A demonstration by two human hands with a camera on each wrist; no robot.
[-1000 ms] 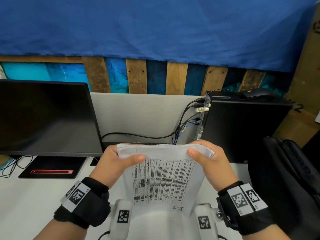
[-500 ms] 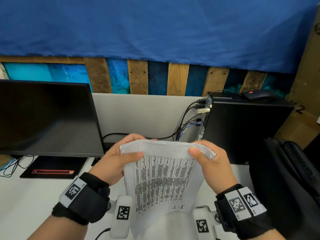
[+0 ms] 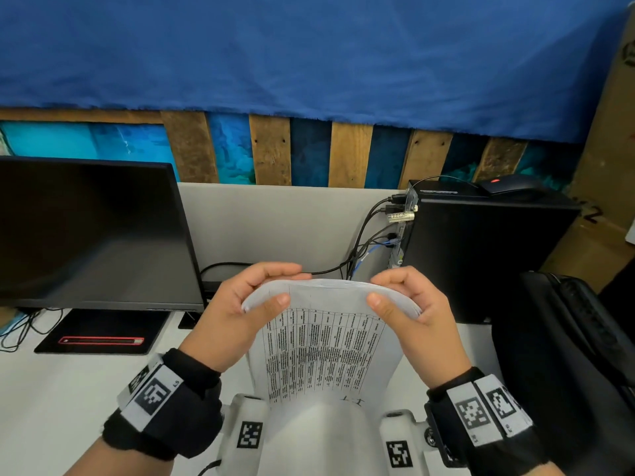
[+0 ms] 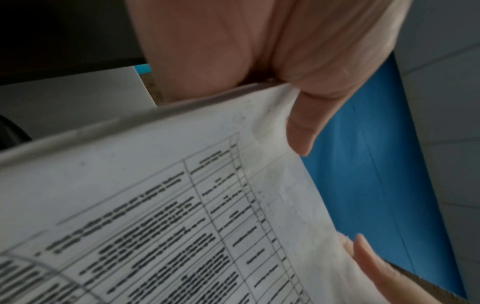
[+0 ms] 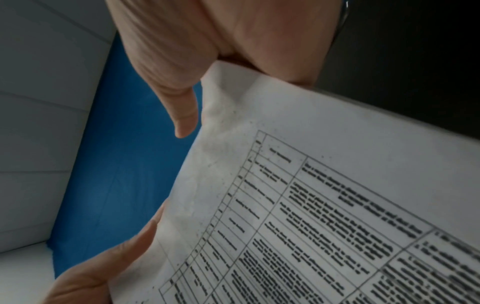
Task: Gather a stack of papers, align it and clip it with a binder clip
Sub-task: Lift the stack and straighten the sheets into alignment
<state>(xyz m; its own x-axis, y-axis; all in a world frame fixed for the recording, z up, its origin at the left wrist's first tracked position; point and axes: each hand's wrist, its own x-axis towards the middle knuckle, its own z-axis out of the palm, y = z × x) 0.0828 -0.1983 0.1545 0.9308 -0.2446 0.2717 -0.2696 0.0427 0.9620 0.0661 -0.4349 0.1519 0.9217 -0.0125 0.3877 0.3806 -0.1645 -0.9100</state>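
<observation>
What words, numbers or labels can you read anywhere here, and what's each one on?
"2": handwritten on the cardboard at right.
Stack of papers: printed table, too blurred to read in all views.
Handwritten mark near the sheet's bottom: unclear.
Wristband tags: coded squares; small print unreadable.

Stack of papers [image 3: 326, 341], white, printed table facing up, top edge bowed, held upright

Left hand [image 3: 237, 309] and right hand [image 3: 417, 312] raised side by side, thumbs forward, each grip curled.
</observation>
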